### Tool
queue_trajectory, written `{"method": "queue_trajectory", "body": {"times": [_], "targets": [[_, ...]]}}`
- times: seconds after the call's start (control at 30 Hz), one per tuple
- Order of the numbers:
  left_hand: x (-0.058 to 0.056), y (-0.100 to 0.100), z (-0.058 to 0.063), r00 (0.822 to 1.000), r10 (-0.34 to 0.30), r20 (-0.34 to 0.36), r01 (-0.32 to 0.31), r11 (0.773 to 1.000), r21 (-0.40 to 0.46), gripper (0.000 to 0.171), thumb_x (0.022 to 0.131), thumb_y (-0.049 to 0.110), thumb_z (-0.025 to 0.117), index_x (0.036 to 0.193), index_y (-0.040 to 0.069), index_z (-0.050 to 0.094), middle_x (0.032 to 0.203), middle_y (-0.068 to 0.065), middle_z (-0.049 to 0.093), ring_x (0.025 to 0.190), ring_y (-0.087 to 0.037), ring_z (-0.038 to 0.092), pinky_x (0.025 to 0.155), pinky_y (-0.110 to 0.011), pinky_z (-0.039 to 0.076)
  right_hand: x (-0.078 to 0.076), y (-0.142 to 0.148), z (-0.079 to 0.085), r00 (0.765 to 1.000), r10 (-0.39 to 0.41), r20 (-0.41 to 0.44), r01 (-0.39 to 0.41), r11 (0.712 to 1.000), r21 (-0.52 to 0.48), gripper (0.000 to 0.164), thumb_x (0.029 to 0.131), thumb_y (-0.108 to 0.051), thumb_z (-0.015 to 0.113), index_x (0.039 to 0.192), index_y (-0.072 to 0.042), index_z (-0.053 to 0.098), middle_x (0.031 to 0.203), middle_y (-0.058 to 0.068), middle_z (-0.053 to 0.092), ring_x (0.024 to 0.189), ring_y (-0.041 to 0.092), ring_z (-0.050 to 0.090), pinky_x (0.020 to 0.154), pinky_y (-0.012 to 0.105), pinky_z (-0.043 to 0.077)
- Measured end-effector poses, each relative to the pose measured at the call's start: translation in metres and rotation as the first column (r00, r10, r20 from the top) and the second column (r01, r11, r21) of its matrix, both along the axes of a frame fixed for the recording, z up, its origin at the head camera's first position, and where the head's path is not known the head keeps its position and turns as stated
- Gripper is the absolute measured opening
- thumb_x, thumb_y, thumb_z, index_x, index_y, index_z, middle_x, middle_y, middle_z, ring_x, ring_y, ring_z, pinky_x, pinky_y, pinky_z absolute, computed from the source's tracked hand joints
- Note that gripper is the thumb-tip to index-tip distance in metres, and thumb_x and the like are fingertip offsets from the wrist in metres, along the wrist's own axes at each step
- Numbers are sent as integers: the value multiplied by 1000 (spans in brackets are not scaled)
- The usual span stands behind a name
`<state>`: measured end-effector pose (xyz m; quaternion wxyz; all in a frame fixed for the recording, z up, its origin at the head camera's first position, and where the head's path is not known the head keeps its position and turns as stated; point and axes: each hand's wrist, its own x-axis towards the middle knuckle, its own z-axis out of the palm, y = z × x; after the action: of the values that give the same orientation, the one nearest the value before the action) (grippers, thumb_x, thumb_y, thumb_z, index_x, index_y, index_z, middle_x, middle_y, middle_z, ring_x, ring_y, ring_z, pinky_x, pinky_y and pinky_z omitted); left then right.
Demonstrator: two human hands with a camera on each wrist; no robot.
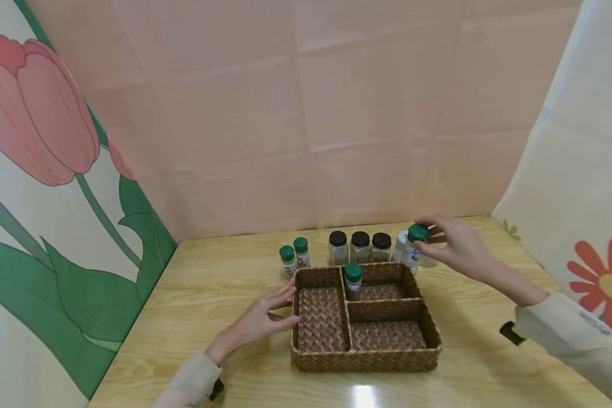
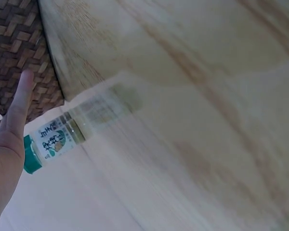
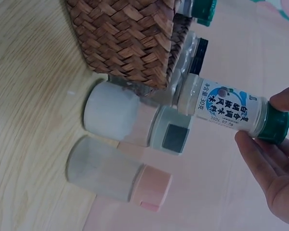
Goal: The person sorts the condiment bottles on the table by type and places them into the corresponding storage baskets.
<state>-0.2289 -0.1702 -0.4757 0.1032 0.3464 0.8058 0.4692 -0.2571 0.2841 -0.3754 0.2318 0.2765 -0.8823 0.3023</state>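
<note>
My right hand (image 1: 459,246) pinches the green cap of a spice jar (image 3: 229,105), a clear shaker with a white and blue label. The jar is raised near the back right corner of a brown woven basket (image 1: 367,361) with three compartments. Another green-capped jar (image 1: 353,279) stands in the back right compartment, against the divider. My left hand (image 1: 257,320) touches the basket's left side, fingers extended along the woven wall (image 2: 24,53). Both the left and the front right compartments hold nothing.
Two green-capped jars (image 1: 288,260) stand behind the basket's left corner. Several black-capped jars (image 1: 360,249) line up behind it. Beyond the right corner are a white-filled jar with a pale lid (image 3: 113,109) and a pink-lidded jar (image 3: 106,168). A pink-covered wall (image 1: 306,141) closes the back.
</note>
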Motion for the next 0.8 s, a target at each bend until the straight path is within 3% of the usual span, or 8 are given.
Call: {"method": "queue_trajectory", "body": {"times": [0.6, 0.8], "targets": [[0, 1, -1, 1000, 16, 9, -16, 1000, -9, 75, 97, 33, 66, 153, 0, 29, 164, 1, 15, 135, -29, 44, 86, -26, 55, -1, -18, -1, 997, 66, 32, -68, 997, 43, 42, 86, -10, 78, 124, -3, 61, 104, 6, 65, 86, 22, 69, 70, 33, 60], [0, 0, -2, 1000, 9, 11, -9, 1000, 3, 71, 97, 31, 66, 154, 7, 30, 164, 0, 15, 132, -32, 47, 86, -26, 55, -3, -24, -4, 992, 123, 12, -124, 991, 43, 42, 83, -7, 81, 121, -2, 63, 101, 6, 65, 85, 21, 68, 67, 35, 61]]}}
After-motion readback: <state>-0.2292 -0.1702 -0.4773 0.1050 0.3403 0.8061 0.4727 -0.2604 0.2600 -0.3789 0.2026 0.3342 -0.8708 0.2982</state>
